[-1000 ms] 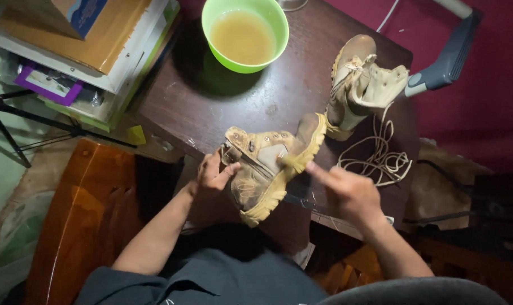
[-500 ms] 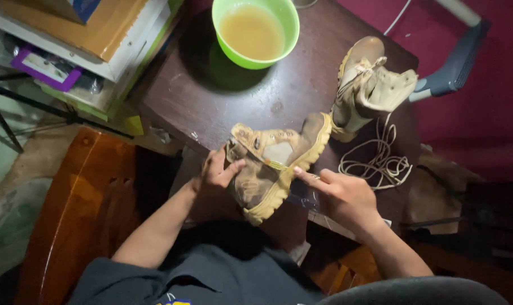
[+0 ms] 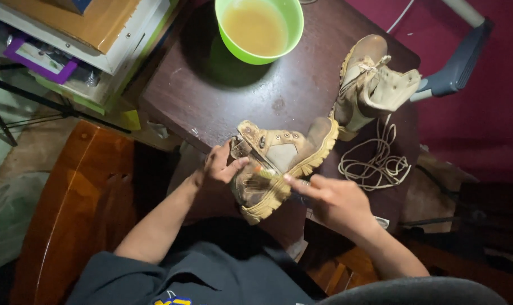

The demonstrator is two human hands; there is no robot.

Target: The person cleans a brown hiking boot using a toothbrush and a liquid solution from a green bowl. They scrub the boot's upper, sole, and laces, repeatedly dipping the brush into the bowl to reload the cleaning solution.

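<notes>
Leaning over the near edge of a dark brown worktop (image 3: 222,90), a person in a dark grey top works on one tan boot (image 3: 279,164) lying on its side, sole toward the right hand and toe end pointing down toward the lap. Two boots are in sight in all: the second boot (image 3: 369,85) stands further back on the right of the worktop, its collar flopped open and its laces out. One loose coil of pale lace (image 3: 375,161) lies just below it, touching the wood. The left hand (image 3: 219,166) has its grip clasped on the lying boot's open upper, thumb pressed across the leather. The right hand (image 3: 332,200) is closed around something slim, forefinger stretched along it toward the boot's sole; it looks like a small brush (image 3: 267,174), but most of it is hidden under the fingers and I cannot tell for sure. One bright green bowl (image 3: 259,31) of cloudy yellowish liquid sits at the far edge, well apart from both boots, its upper rim cut off by the frame. One stack of books and boxes (image 3: 81,39) to the left is also cut off. One grey chair leg or arm (image 3: 457,62) shows on the right. A polished wooden seat (image 3: 59,197) lies below left.
</notes>
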